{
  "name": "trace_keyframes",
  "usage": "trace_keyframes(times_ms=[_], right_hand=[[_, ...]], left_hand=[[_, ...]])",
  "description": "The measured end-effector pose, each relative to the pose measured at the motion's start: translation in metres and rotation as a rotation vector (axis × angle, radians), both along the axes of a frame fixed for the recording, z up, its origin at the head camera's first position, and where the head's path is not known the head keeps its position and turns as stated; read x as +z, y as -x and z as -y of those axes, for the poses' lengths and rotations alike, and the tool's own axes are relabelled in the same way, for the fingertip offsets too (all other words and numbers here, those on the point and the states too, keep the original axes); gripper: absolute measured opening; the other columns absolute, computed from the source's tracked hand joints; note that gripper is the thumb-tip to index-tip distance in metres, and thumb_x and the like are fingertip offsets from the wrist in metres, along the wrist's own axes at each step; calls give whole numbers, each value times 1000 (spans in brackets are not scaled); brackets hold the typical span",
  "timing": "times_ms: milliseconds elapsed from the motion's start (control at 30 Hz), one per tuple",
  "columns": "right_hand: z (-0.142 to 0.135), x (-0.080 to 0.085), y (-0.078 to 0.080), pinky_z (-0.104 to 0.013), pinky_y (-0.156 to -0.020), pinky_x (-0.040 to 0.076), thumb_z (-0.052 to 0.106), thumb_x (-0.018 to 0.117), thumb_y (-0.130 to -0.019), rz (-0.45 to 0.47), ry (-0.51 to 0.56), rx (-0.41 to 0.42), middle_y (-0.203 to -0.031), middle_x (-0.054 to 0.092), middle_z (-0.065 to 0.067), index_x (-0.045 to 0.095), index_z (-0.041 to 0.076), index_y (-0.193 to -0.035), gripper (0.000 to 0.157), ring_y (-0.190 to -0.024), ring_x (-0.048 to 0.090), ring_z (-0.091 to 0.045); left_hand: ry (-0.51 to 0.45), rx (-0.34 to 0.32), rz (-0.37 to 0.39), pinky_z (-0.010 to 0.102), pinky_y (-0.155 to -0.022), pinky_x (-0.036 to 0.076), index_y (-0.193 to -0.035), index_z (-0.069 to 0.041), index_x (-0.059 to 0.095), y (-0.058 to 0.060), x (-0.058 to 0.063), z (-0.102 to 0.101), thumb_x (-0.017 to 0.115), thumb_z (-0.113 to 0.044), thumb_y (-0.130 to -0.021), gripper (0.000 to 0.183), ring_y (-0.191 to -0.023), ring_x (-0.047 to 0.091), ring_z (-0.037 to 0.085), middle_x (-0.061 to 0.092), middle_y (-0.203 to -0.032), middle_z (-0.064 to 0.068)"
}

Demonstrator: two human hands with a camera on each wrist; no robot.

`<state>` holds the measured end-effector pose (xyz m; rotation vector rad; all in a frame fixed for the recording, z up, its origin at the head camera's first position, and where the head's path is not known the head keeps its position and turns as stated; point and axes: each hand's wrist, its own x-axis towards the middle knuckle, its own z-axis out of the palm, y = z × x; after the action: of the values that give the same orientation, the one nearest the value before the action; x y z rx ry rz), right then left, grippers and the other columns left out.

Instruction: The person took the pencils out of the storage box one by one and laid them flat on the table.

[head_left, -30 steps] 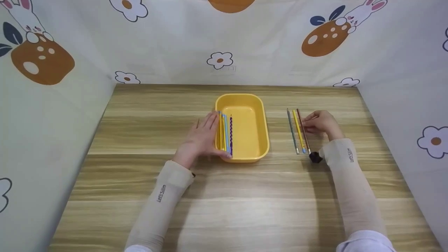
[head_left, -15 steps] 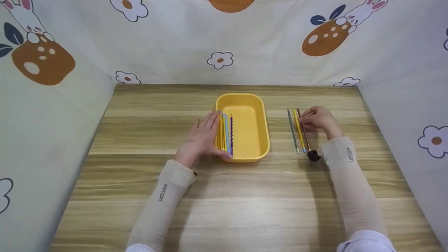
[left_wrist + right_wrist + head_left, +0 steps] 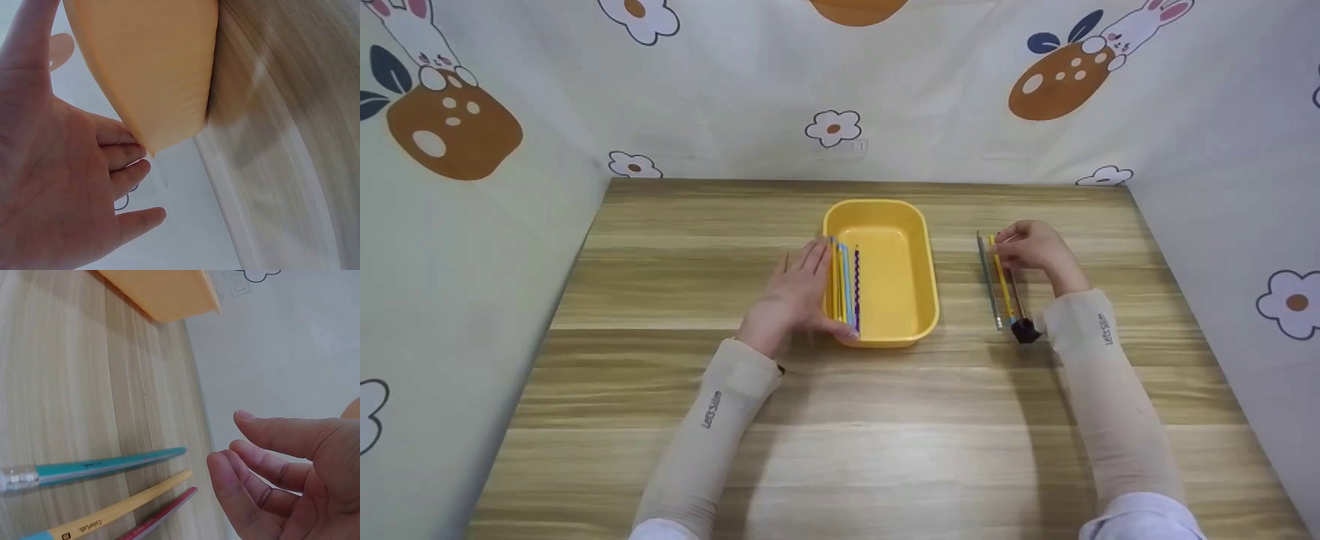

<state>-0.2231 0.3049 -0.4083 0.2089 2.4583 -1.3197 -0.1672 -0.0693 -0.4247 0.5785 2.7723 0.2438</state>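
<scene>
My left hand [image 3: 787, 300] lies along the left side of a yellow plastic tray [image 3: 932, 277], fingers straight at its rim and thumb over the near left corner. In the left wrist view the fingertips meet the tray's edge [image 3: 147, 147]. Several pencils [image 3: 846, 285] in yellow, blue and patterned purple lie along the tray's left wall. My right hand [image 3: 1039, 251] hovers at the far ends of a yellow pencil [image 3: 124, 509] and a dark red pencil [image 3: 163, 514]. Its thumb and fingers are apart with nothing between them. A teal pencil [image 3: 112, 464] lies left of these.
Wood-grain tabletop [image 3: 840, 442] spreads under everything. Pale patterned cloth [image 3: 735, 97] walls it in at the back and both sides. A black object [image 3: 1025, 331] sits by the right cuff, overlapping the red pencil's near end.
My right hand has shifted left and slightly away, from beside the dark red pencil to over the yellow pencil's far end. The left hand and tray stay in place.
</scene>
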Motion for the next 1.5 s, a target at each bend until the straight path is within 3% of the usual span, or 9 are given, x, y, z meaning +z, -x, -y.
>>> trace_keyframes(times_ms=[467, 733, 867, 1067, 1500], right_hand=[[27, 7, 4, -21, -63, 56, 9, 63, -89, -13, 78, 54, -85, 63, -3, 52, -11, -113, 33, -67, 65, -9], [48, 9, 5, -22, -63, 56, 10, 63, -89, -12, 112, 82, -84, 61, -1, 50, -12, -116, 37, -68, 65, -9], [59, 11, 6, -24, -64, 57, 8, 65, -88, -17, 137, 71, -83, 61, -3, 52, -11, -113, 34, -68, 65, -11], [74, 15, 6, -33, -76, 57, 7, 62, -89, -26, 153, 93, -89, 60, -6, 52, -10, -113, 31, -72, 63, -11], [106, 21, 12, -26, -68, 57, 11, 69, -86, -13, 178, 104, -83, 59, -3, 57, -6, -107, 30, -70, 63, -13]], left_hand=[[-47, 12, 25, 50, -117, 6, -151, -6, -4, -1, -2, 2, 68, -82, -51, 145, -146, -2, 26, -5, -159, 10], [-90, 44, 36, 49, -117, 5, -151, -8, -8, -7, -5, 2, 61, -87, -51, 145, -146, -4, 24, -8, -159, 10], [-63, 73, 28, 48, -118, 6, -151, -8, -7, -10, -5, -1, 55, -91, -50, 145, -146, -3, 24, -7, -159, 9], [-33, 82, -1, 50, -117, 8, -151, -6, -3, -11, -4, -5, 53, -94, -43, 150, -146, 0, 26, -6, -159, 11], [59, 69, 48, 52, -116, 12, -150, -2, -2, -10, 11, -16, 62, -87, -49, 147, -146, 0, 29, -4, -158, 15]])
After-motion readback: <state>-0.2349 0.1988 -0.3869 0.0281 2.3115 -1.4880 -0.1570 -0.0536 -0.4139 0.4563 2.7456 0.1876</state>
